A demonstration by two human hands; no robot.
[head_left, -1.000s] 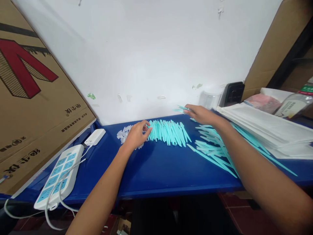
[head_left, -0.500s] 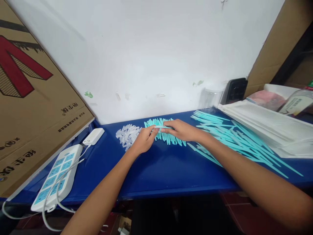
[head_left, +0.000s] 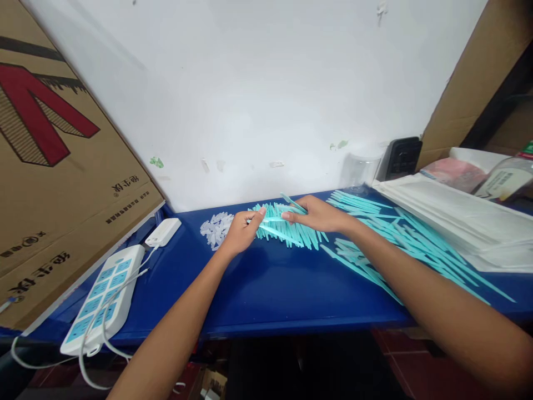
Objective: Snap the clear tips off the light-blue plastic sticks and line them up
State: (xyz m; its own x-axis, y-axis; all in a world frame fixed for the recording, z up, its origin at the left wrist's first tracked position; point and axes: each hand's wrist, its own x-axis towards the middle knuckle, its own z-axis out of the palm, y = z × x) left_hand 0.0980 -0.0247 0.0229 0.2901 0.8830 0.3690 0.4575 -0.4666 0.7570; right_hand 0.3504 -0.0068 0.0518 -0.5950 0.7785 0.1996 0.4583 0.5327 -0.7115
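Note:
My left hand [head_left: 245,229] pinches the end of a thin turquoise plastic stick [head_left: 280,234], which slants down to the right over the pile. Close beside it, my right hand [head_left: 318,214] is closed on a turquoise stick [head_left: 293,203] that points up and left past its fingers. Another strip lies between the two hands, near the right thumb; which hand bears it I cannot tell. Below both hands spreads a pile of turquoise sticks [head_left: 310,238]. Just left of it sits a heap of small translucent whitish pieces [head_left: 215,232].
Longer turquoise sticks [head_left: 416,244] lie loosely on the blue tabletop [head_left: 266,294] at right, beside white flat packaging [head_left: 453,216]. A clear cup [head_left: 361,169] stands by the wall. At left are a power strip [head_left: 106,300], a white adapter [head_left: 163,232] and a cardboard box [head_left: 83,183].
My hands have moved slightly apart. The stick held level between them has given way to one slanting from my left hand and another angled up from my right.

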